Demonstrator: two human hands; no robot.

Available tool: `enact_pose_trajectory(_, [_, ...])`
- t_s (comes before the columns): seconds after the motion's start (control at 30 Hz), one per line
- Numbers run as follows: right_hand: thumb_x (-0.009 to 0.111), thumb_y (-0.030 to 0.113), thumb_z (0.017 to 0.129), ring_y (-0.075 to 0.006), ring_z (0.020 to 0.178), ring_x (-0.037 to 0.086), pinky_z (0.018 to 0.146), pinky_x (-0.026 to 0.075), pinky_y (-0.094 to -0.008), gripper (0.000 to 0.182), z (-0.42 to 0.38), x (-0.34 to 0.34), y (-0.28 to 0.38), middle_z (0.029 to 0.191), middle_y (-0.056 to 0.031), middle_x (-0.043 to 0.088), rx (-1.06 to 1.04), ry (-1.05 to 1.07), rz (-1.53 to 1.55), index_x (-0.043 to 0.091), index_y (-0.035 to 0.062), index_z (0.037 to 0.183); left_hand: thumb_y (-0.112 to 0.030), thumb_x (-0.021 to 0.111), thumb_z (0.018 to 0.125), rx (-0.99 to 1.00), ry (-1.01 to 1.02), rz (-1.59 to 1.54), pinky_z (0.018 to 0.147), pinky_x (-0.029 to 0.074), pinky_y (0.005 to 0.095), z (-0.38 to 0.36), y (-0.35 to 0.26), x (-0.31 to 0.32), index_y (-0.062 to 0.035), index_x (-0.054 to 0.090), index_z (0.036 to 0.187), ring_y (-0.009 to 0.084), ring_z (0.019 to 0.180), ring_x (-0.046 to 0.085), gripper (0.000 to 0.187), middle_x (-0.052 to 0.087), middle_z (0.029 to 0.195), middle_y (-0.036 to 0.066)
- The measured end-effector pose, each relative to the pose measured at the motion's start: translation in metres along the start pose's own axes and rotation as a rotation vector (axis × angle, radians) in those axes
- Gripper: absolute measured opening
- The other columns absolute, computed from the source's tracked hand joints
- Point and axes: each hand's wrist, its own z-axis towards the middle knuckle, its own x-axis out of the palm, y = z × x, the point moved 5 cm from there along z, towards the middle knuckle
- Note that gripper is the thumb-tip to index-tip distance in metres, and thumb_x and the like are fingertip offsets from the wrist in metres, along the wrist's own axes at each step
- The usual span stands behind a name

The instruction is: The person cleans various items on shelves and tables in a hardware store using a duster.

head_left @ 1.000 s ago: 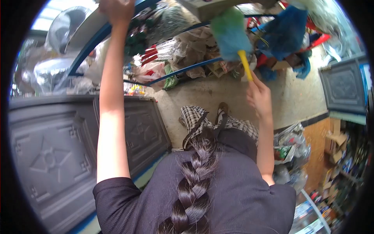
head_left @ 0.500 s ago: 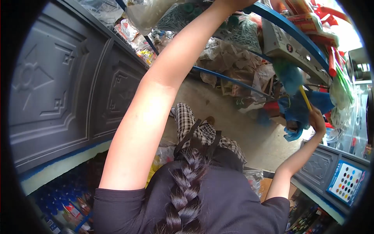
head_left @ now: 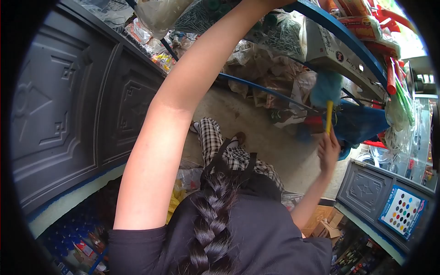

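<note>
My right hand [head_left: 328, 152] is wrapped around the yellow handle of a duster [head_left: 326, 89], whose blue-green fluffy head points up beside the lower shelf. The head and handle are slightly blurred. Behind the handle hangs a blue plastic bag [head_left: 364, 123]. My left arm stretches up across the shelves, and my left hand [head_left: 275, 2] is at the top edge of the view by the blue shelf rail [head_left: 337, 28]; its fingers are hidden. Under that rail lie clear bags of screws [head_left: 285, 39] and a white printed box [head_left: 331, 51].
Dark grey panelled cabinets [head_left: 55, 105] stand to the left, with another at lower right bearing a colour chart [head_left: 402, 211]. Crumpled plastic bags [head_left: 270, 68] fill the lower shelf. Red packages [head_left: 364, 27] sit at upper right. An opened cardboard box [head_left: 327, 224] is at lower right.
My right hand has swung left with the duster, whose handle is now nearly upright and whose head has moved left. My left hand stays by the rail; the view has shifted slightly.
</note>
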Motion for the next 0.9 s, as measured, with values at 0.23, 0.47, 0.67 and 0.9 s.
enact_pose_trajectory(0.23, [0.053, 0.013, 0.079, 0.0004, 0.036, 0.026, 0.032, 0.018, -0.0143, 0.050, 0.005, -0.138, 0.071, 0.051, 0.0084, 0.032, 0.129, 0.080, -0.381, 0.037, 0.0053, 0.126, -0.021, 0.052, 0.072, 0.041, -0.054, 0.105, 0.073, 0.037, 0.0409, -0.001, -0.004, 0.001, -0.0033, 0.045, 0.094, 0.0291, 0.087, 0.044, 0.029, 0.044, 0.096, 0.014])
enact_pose_trajectory(0.47, [0.049, 0.011, 0.083, 0.0002, 0.039, 0.025, 0.032, 0.018, -0.0149, 0.047, 0.106, -0.066, 0.083, 0.054, 0.0085, 0.030, 0.134, 0.333, -0.249, 0.035, 0.0065, 0.127, -0.021, 0.052, 0.075, 0.061, -0.081, 0.086, 0.076, 0.034, 0.0372, 0.002, -0.005, 0.003, -0.0068, 0.050, 0.093, 0.0262, 0.087, 0.045, 0.023, 0.049, 0.093, 0.011])
enact_pose_trajectory(0.67, [0.051, 0.017, 0.084, -0.0004, 0.039, 0.030, 0.032, 0.021, -0.0167, 0.037, 0.182, -0.007, 0.047, 0.054, 0.0074, 0.036, -0.024, 0.389, 0.015, 0.045, 0.0034, 0.118, -0.016, 0.057, 0.070, 0.053, -0.095, 0.095, 0.080, 0.031, 0.0343, 0.002, -0.005, 0.011, -0.0095, 0.051, 0.089, 0.0224, 0.091, 0.045, 0.021, 0.049, 0.093, 0.007])
enact_pose_trajectory(0.9, [0.051, 0.013, 0.083, -0.0029, 0.040, 0.036, 0.033, 0.025, -0.0167, 0.038, 0.097, 0.019, 0.010, 0.056, 0.0034, 0.043, -0.248, -0.027, 0.196, 0.045, 0.0049, 0.120, -0.017, 0.056, 0.069, 0.041, -0.087, 0.084, 0.079, 0.031, 0.0345, 0.003, -0.005, 0.009, -0.0085, 0.051, 0.088, 0.0241, 0.091, 0.043, 0.021, 0.048, 0.094, 0.009])
